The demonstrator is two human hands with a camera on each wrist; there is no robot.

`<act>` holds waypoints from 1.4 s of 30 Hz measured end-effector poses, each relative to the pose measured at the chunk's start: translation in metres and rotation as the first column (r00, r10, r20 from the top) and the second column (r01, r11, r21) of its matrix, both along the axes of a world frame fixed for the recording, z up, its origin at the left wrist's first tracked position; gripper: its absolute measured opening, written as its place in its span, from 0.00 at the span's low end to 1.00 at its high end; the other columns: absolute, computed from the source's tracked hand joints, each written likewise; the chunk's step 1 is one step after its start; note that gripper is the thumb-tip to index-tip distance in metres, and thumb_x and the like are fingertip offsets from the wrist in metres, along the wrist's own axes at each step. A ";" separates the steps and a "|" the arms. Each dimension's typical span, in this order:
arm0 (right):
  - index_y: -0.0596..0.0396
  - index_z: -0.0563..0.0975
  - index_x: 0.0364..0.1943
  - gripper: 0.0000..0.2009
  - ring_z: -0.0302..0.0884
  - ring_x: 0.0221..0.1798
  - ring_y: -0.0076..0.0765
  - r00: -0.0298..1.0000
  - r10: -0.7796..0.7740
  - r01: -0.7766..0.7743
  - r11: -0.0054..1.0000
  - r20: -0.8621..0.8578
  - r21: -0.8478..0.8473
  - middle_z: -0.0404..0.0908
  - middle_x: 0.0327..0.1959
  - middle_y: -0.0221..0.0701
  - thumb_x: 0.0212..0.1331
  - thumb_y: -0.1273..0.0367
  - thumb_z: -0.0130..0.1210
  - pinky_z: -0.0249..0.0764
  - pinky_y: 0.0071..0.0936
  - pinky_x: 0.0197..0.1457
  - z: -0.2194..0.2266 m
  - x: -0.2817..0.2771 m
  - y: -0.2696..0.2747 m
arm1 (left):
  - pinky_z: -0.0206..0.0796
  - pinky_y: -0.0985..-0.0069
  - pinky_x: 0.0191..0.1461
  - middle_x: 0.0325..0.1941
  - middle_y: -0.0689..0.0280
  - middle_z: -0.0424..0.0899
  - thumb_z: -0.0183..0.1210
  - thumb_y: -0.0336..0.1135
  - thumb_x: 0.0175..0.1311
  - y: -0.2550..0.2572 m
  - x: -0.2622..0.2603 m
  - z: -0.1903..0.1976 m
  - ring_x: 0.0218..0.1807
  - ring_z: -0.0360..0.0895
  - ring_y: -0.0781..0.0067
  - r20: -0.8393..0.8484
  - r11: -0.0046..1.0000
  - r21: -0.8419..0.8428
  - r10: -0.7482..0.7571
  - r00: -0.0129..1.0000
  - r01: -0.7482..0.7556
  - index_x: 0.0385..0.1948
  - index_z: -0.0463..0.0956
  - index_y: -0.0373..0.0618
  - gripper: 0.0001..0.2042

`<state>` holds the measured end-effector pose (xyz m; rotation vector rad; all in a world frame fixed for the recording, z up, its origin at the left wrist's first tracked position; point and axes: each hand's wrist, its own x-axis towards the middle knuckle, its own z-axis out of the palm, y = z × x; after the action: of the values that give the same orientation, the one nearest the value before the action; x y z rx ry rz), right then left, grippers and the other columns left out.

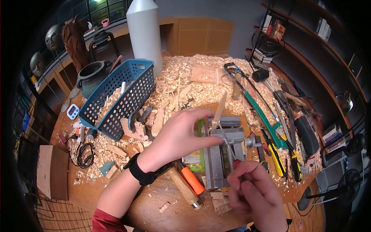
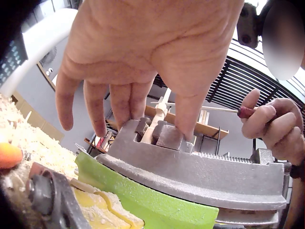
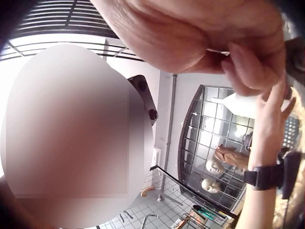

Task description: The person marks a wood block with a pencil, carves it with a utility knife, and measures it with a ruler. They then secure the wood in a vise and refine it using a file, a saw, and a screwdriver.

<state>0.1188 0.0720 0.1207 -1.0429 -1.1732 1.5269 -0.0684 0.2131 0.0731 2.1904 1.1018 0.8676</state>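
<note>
A narrow carved piece of pale wood (image 1: 219, 110) stands upright, clamped between the jaws of a grey metal bench vise (image 1: 216, 166). My left hand (image 1: 181, 129) spreads over the vise, its thumb and fingers fairly straight. In the left wrist view, the left fingertips (image 2: 139, 109) and thumb rest on the vise top, either side of the wood. My right hand (image 1: 255, 189) pinches the red handle (image 2: 246, 112) of a thin needle file (image 1: 228, 145). The file's slender shaft reaches across to the wood, overlapping its knobbed part. The right wrist view shows mostly the right palm (image 3: 190, 38).
Wood shavings (image 1: 185, 92) cover much of the table. A blue basket (image 1: 123, 89) and a tall white bottle (image 1: 143, 34) stand behind on the left. Right of the vise lie a green hacksaw (image 1: 259, 110) and yellow-black cutters (image 1: 275, 158). An orange handle (image 1: 192, 179) lies in front.
</note>
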 end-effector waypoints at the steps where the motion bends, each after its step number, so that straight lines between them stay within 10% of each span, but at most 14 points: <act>1: 0.54 0.68 0.53 0.10 0.55 0.23 0.15 0.996 -0.020 0.015 0.998 -0.087 -0.055 0.66 0.35 0.22 0.73 0.75 0.38 0.49 0.13 0.25 0.003 -0.001 0.000 | 0.67 0.69 0.63 0.51 0.55 0.84 0.73 0.36 0.51 0.000 0.000 0.000 0.56 0.80 0.63 0.000 1.000 -0.002 0.001 1.000 -0.001 0.54 0.79 0.41 0.26; 25: 0.52 0.66 0.56 0.12 0.53 0.23 0.16 0.903 -0.059 0.008 0.993 -0.424 -0.121 0.67 0.40 0.24 0.73 0.75 0.37 0.49 0.14 0.24 -0.017 -0.010 -0.003 | 0.66 0.70 0.64 0.52 0.56 0.85 0.73 0.33 0.51 0.001 -0.001 -0.001 0.56 0.80 0.66 0.058 0.999 -0.046 -0.008 0.998 0.011 0.55 0.78 0.39 0.26; 37: 0.53 0.69 0.53 0.10 0.69 0.21 0.26 0.932 -0.160 0.099 0.975 -0.324 -0.198 0.75 0.38 0.32 0.71 0.73 0.45 0.61 0.21 0.22 -0.010 -0.021 0.008 | 0.64 0.69 0.67 0.54 0.56 0.84 0.72 0.33 0.51 0.000 0.000 -0.002 0.59 0.79 0.66 0.071 0.997 -0.081 -0.007 0.997 0.013 0.55 0.78 0.39 0.26; 42: 0.50 0.64 0.65 0.21 0.56 0.21 0.20 0.992 -0.049 0.014 0.959 -0.116 -0.282 0.71 0.42 0.29 0.69 0.77 0.41 0.51 0.18 0.22 0.006 -0.007 0.016 | 0.63 0.69 0.68 0.55 0.56 0.84 0.72 0.33 0.52 -0.002 0.001 0.002 0.60 0.78 0.66 0.060 0.995 -0.101 -0.004 0.998 0.010 0.55 0.78 0.37 0.26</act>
<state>0.1121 0.0883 0.1270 -1.1295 -0.8670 1.7411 -0.0674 0.2111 0.0755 2.0707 1.0849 0.8499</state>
